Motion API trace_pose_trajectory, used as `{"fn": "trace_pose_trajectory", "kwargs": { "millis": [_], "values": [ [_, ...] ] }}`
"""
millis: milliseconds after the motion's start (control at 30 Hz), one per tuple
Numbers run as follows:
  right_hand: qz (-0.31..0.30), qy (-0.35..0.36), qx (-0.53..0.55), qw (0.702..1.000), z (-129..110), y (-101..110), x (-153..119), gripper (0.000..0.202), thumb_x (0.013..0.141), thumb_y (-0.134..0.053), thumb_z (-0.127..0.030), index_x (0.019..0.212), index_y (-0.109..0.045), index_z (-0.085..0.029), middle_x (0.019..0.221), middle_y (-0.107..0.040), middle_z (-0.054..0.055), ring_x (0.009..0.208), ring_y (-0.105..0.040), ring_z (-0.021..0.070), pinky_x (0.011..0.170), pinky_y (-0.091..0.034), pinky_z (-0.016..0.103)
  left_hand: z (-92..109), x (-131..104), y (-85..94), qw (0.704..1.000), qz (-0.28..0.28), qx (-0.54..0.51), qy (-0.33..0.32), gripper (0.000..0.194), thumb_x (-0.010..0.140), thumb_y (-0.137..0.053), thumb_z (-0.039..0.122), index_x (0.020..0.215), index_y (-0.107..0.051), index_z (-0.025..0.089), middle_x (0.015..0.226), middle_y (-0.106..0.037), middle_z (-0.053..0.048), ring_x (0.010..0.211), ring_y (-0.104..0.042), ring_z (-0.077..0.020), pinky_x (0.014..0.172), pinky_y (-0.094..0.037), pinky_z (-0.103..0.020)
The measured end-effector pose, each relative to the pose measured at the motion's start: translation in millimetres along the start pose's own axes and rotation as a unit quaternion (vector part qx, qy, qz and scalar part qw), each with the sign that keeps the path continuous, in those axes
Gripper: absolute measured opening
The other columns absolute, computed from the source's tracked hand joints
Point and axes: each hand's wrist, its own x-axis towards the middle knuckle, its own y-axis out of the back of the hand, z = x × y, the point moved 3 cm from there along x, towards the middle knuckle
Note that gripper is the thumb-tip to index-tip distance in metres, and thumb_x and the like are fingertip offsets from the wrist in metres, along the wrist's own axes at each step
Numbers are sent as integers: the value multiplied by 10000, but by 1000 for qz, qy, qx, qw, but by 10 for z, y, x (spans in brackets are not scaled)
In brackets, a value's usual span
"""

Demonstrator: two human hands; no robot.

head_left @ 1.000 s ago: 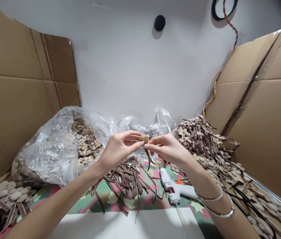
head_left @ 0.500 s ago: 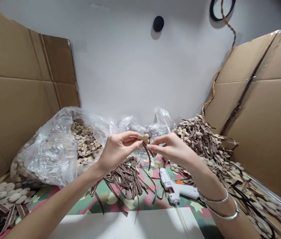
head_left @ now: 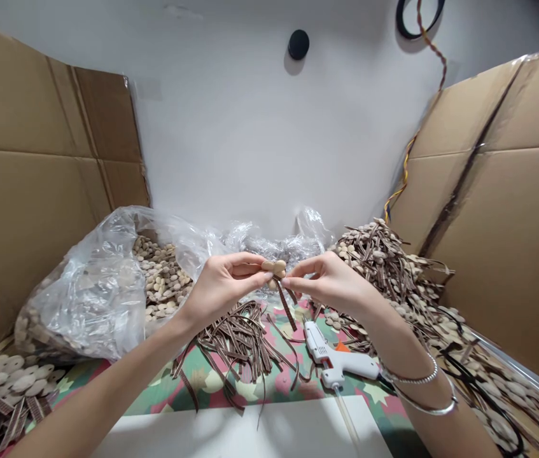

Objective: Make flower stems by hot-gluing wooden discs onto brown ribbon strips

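My left hand (head_left: 228,280) is closed, pinching a small beige piece of rounded, button-like lobes (head_left: 277,269) between thumb and fingers. A narrow brown ribbon with pale stitched edges (head_left: 286,306) hangs down from this piece. The fingertips of my right hand (head_left: 333,283) are pinched together at the ribbon, right beside the piece. Below both hands lies a loose heap of similar brown ribbons (head_left: 238,340). A white glue gun (head_left: 331,359) rests under my right wrist, its nozzle pointing away and a glue stick sticking out of its back.
A clear plastic bag (head_left: 92,292) full of beige pieces (head_left: 161,273) stands at left. Ribboned pieces (head_left: 388,267) are piled at right; more (head_left: 16,381) lie front left. Cardboard walls (head_left: 35,210) flank the camouflage-patterned cloth (head_left: 212,381). A white sheet (head_left: 231,432) lies in front.
The hanging ribbon has straightened and turned its flat, stitched face toward me. Both hands keep their pinch at nearly the same spot. The view has shifted slightly.
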Motion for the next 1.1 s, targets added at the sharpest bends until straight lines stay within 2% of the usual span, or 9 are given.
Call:
{"fn": "trace_pose_trajectory", "kwargs": {
  "millis": [133,200,267,367,433,533,667,933,1100],
  "values": [
    [-21,12,-1,1000,57,32,30,298,783,-532,-359,607,-625,-137,499,-427,-19,431,-280,61,403,-199,243,-17,18,26,1000,4,2,5,203,751,-634,233,939,-647,158,945,-706,-75,855,-667,-196,797,-549,-316],
    [-26,23,-3,999,89,70,51,292,772,-555,-392,667,-660,-141,555,-502,0,471,-348,73,433,-247,242,-11,34,50,1000,6,1,4,202,758,-630,248,941,-649,163,947,-706,-75,857,-666,-199,803,-542,-325],
    [-24,27,8,999,118,107,74,288,738,-600,-433,794,-693,-166,695,-594,26,562,-445,98,494,-313,244,-2,51,84,1000,18,-2,3,201,757,-637,259,933,-653,164,953,-704,-78,863,-664,-199,806,-537,-321],
    [-36,7,60,998,150,96,108,347,691,-646,-475,920,-689,-218,827,-620,35,656,-489,121,549,-342,251,7,71,133,999,46,-6,-8,194,743,-658,262,915,-662,173,942,-708,-70,852,-664,-189,795,-537,-296],
    [-58,-14,109,992,160,33,126,328,690,-653,-472,899,-691,-222,732,-584,16,590,-437,99,506,-299,245,10,76,143,999,52,-8,-13,194,745,-658,263,919,-665,177,945,-707,-70,857,-662,-185,798,-534,-289],
    [-78,-28,187,979,145,-69,144,271,686,-669,-444,785,-680,-191,577,-442,-30,498,-306,70,456,-211,248,21,74,135,999,48,-6,-15,207,750,-652,271,932,-668,174,938,-708,-75,871,-658,-193,804,-532,-304],
    [-70,-25,247,966,105,-104,136,250,670,-692,-408,673,-640,-164,543,-374,-47,476,-234,61,442,-162,257,27,68,130,998,51,-18,-18,210,743,-658,270,929,-674,174,920,-711,-76,859,-661,-199,808,-530,-318],
    [-52,-21,234,971,139,-110,157,202,669,-692,-367,681,-670,-166,526,-411,-38,477,-272,65,450,-173,259,-53,79,129,997,55,-47,-3,196,718,-684,244,905,-671,187,936,-711,-61,854,-663,-185,780,-539,-282],
    [-36,24,139,989,127,-28,167,246,695,-663,-418,777,-679,-187,678,-563,2,583,-411,94,510,-259,254,-41,78,130,999,37,-30,-6,199,743,-657,244,931,-667,179,961,-704,-66,860,-660,-175,797,-532,-280]
  ]
}}
